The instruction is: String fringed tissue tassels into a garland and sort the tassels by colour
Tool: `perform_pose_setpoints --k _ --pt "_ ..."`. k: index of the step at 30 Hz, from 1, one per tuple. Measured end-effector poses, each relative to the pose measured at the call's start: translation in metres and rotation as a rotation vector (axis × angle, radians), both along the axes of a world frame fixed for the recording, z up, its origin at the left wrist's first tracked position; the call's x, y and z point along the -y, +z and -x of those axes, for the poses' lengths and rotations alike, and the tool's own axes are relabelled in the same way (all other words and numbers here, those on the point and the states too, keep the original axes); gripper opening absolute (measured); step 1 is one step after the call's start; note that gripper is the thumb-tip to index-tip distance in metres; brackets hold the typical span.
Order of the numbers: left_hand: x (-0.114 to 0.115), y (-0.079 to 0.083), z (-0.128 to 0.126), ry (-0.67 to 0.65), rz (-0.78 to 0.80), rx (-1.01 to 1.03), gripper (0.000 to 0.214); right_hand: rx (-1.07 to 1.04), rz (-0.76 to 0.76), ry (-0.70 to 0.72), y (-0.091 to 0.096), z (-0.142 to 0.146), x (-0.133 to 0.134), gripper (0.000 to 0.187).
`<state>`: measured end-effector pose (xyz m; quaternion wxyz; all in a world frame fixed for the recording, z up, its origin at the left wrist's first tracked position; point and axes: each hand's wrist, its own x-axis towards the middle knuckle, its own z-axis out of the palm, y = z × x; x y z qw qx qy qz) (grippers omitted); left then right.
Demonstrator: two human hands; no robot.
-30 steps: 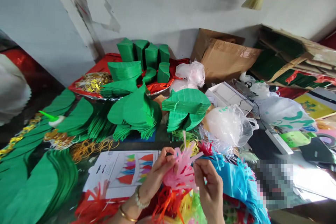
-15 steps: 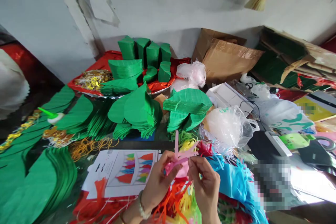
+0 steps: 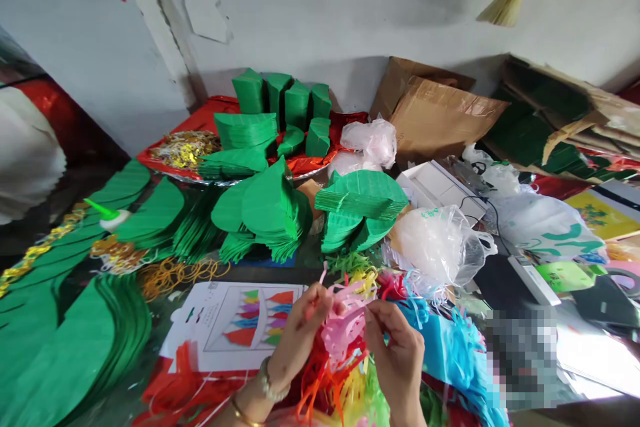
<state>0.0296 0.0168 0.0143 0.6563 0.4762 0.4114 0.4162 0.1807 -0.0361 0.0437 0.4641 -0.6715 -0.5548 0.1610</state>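
Left hand [image 3: 299,337] and right hand [image 3: 397,360] both closed in pinch on pink fringed paper bundle [image 3: 343,323], held between them above near edge of table [image 3: 260,273]. Bundle's long axis runs near-far, slightly tilted; both hands equally close, 1 on each side. Printed pennant sheet [image 3: 235,327] just left; blue fringed paper [image 3: 450,347] right; red-orange fringe [image 3: 317,380] below; green paper stacks [image 3: 360,200] far.

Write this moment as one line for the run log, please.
left hand: pinches pink fringed paper | right hand: holds same paper | nearby: printed pennant sheet, blue fringed paper
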Motion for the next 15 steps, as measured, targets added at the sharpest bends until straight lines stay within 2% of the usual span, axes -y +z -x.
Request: perform_pose_setpoints --k 2,4,5,6,7,9,11,12,15 --pt "-0.007 -0.004 0.001 0.158 0.038 -0.016 0.022 0.122 -0.047 0.001 0.001 -0.004 0.002 0.016" --pt "-0.012 0.0 0.004 0.34 -0.066 -0.09 0.035 0.22 -0.071 0.063 0.004 -0.009 0.004 0.014" --pt "-0.013 0.004 0.006 0.362 -0.154 -0.119 0.037 0.246 -0.069 0.101 0.006 -0.01 0.004 0.014" --pt "-0.013 0.01 0.009 0.3 -0.24 -0.136 0.032 0.253 -0.058 0.135 0.008 -0.011 0.005 0.014" --pt "-0.012 0.016 0.011 0.169 -0.301 -0.132 0.026 0.236 -0.041 0.164 0.011 -0.011 0.005 0.014" --pt "-0.012 0.027 0.013 -0.168 -0.306 -0.068 0.023 0.143 -0.015 0.195 0.018 -0.008 0.005 0.016" --pt "-0.012 0.033 0.012 -0.428 -0.182 0.032 0.031 -0.004 -0.002 0.204 0.024 -0.004 0.005 0.021" --pt "-0.013 0.034 0.01 -0.508 -0.097 0.093 0.033 -0.088 0.001 0.208 0.026 -0.002 0.006 0.023" --pt "-0.012 0.027 -0.001 -0.628 0.116 0.284 0.036 -0.222 0.017 0.181 0.024 -0.002 0.007 0.023"
